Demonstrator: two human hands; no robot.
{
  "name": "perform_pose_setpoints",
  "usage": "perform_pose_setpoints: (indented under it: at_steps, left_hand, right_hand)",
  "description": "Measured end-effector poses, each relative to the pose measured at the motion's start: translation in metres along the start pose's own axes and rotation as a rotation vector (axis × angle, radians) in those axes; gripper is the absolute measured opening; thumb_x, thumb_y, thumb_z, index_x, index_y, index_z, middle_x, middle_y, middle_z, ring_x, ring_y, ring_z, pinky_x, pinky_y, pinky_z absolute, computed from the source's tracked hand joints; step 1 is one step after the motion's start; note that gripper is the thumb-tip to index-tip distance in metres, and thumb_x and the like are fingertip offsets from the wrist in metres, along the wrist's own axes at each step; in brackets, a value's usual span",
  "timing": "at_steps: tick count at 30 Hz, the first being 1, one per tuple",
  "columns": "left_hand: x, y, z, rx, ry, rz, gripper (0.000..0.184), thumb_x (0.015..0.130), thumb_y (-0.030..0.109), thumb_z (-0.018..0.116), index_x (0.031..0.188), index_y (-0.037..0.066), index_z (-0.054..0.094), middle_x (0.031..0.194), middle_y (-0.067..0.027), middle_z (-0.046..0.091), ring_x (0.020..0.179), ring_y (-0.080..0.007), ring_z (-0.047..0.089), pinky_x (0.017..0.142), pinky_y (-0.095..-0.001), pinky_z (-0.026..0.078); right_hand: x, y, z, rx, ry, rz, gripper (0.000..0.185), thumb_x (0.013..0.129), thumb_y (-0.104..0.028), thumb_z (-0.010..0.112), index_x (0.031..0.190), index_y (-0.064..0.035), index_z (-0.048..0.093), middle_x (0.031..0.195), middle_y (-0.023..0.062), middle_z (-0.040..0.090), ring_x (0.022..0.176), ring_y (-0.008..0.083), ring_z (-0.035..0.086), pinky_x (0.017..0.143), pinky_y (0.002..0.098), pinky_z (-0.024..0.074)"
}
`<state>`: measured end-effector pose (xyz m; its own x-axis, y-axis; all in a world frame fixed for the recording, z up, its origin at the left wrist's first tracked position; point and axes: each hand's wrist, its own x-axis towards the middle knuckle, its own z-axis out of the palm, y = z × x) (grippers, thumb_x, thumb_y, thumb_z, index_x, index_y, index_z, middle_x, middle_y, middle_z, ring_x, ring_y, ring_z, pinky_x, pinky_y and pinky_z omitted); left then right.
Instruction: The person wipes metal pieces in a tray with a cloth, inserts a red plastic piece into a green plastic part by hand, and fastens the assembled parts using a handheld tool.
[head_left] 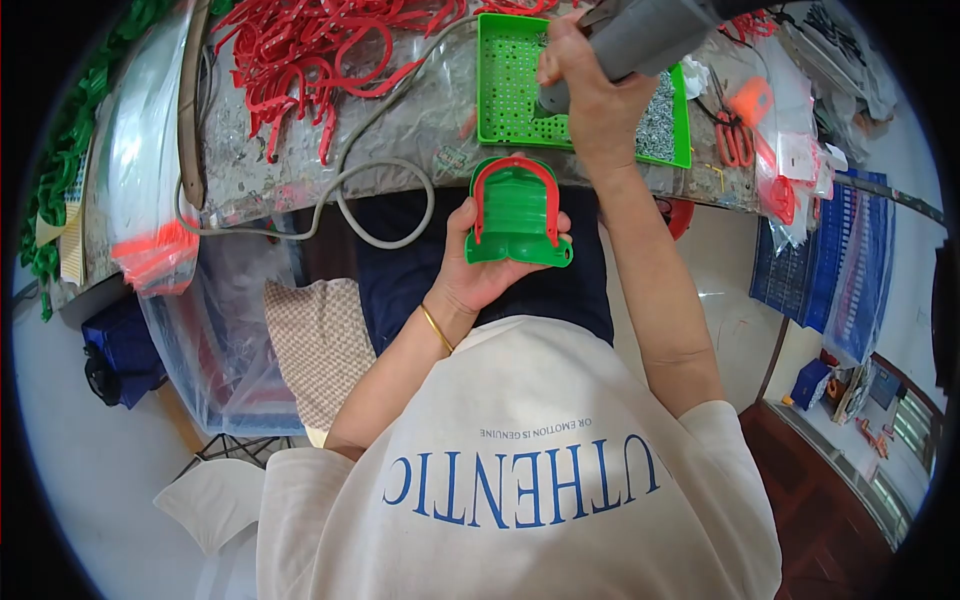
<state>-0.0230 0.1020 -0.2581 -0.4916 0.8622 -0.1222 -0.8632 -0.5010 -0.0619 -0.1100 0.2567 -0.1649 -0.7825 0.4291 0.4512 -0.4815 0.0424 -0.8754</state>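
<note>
My left hand (480,275) holds a green plastic scoop-shaped part (515,212) in front of my lap, hollow side up. A red U-shaped plastic piece (482,190) lies along the part's rim. My right hand (605,115) is wrapped round a grey power tool (650,45), which looks like an electric screwdriver. The tool's nose (553,98) points down at the green perforated tray (683,120) on the bench. Small metal screws (655,130) are heaped in the tray's right side. Whether the nose touches the tray cannot be seen.
A tangle of red plastic pieces (300,60) lies at the back left, with a grey cable (385,105) looping past the bench edge. Red-handled scissors (735,140) sit right of the tray. Clear plastic bags (155,150) and green parts (70,150) are far left.
</note>
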Motion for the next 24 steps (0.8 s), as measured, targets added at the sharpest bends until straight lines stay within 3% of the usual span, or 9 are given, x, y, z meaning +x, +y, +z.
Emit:
perform_pose_setpoints:
  at_steps: [7, 9, 13, 21, 24]
  left_hand:
    - [0.0, 0.002, 0.001, -0.037, 0.014, 0.006, 0.082, 0.083, 0.06, 0.06, 0.138, 0.001, 0.044, 0.128, -0.0271, 0.056, 0.117, -0.0391, 0.057, 0.099, -0.0503, 0.047]
    - [-0.001, 0.002, 0.001, -0.023, 0.022, 0.006, 0.082, 0.083, 0.06, 0.06, 0.137, 0.001, 0.045, 0.128, -0.0274, 0.056, 0.116, -0.0388, 0.058, 0.099, -0.0504, 0.047]
    - [-0.002, -0.001, 0.004, -0.027, 0.038, 0.034, 0.079, 0.083, 0.059, 0.06, 0.136, 0.002, 0.047, 0.126, -0.0239, 0.057, 0.115, -0.0385, 0.058, 0.1, -0.0513, 0.046]
    - [-0.005, -0.003, 0.009, 0.02, 0.078, 0.055, 0.077, 0.083, 0.06, 0.058, 0.137, 0.006, 0.047, 0.127, -0.0179, 0.058, 0.115, -0.0385, 0.058, 0.1, -0.0523, 0.045]
    - [-0.005, -0.003, 0.008, 0.077, 0.084, 0.062, 0.076, 0.085, 0.06, 0.059, 0.143, 0.013, 0.041, 0.136, -0.0126, 0.05, 0.12, -0.0425, 0.051, 0.098, -0.0526, 0.046]
  right_hand:
    - [-0.01, -0.06, -0.001, 0.112, 0.016, 0.095, 0.009, 0.091, -0.01, 0.064, 0.093, -0.0044, 0.058, 0.068, 0.0007, 0.054, 0.053, 0.0088, 0.05, 0.053, 0.0239, 0.0427]
    - [-0.018, -0.074, -0.008, 0.276, -0.06, 0.2, 0.009, 0.089, -0.007, 0.064, 0.092, -0.0004, 0.058, 0.06, 0.0031, 0.05, 0.052, 0.0129, 0.05, 0.053, 0.0289, 0.0433]
    - [-0.043, -0.09, -0.01, 0.041, -0.109, 0.206, 0.009, 0.09, -0.007, 0.062, 0.094, 0.0, 0.057, 0.061, 0.0024, 0.047, 0.053, 0.0123, 0.046, 0.053, 0.0286, 0.0412]
    - [-0.057, -0.09, -0.011, 0.047, -0.074, 0.272, 0.007, 0.092, -0.006, 0.058, 0.091, -0.0007, 0.055, 0.062, 0.0023, 0.048, 0.053, 0.0107, 0.046, 0.054, 0.0278, 0.0412]
    - [-0.059, -0.088, -0.012, 0.041, -0.086, 0.274, 0.006, 0.092, -0.006, 0.058, 0.09, -0.0008, 0.054, 0.062, 0.0022, 0.048, 0.053, 0.0106, 0.046, 0.054, 0.0277, 0.0411]
